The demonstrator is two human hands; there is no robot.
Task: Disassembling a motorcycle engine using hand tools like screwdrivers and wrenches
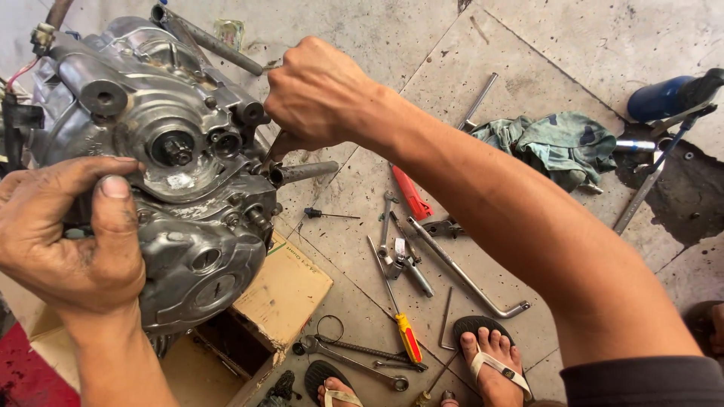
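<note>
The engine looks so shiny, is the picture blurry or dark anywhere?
In the head view, soft daylight puts pale glare on the engine case; the left hand and right hand look sharp; the floor tools, like the yellow-handled screwdriver, stay clear; edges bend slightly.

seen from above, a grey metal engine point(173, 166) sits on a cardboard box point(283, 294). the left hand point(64, 230) grips the engine's near side. the right hand point(320, 94) is closed around a small tool point(273, 151) pressed against the casing. tools lie on the concrete floor point(573, 45): a yellow-handled screwdriver point(400, 313), wrenches point(354, 358), a green rag point(558, 143). sandalled feet point(494, 358) show below.
</note>
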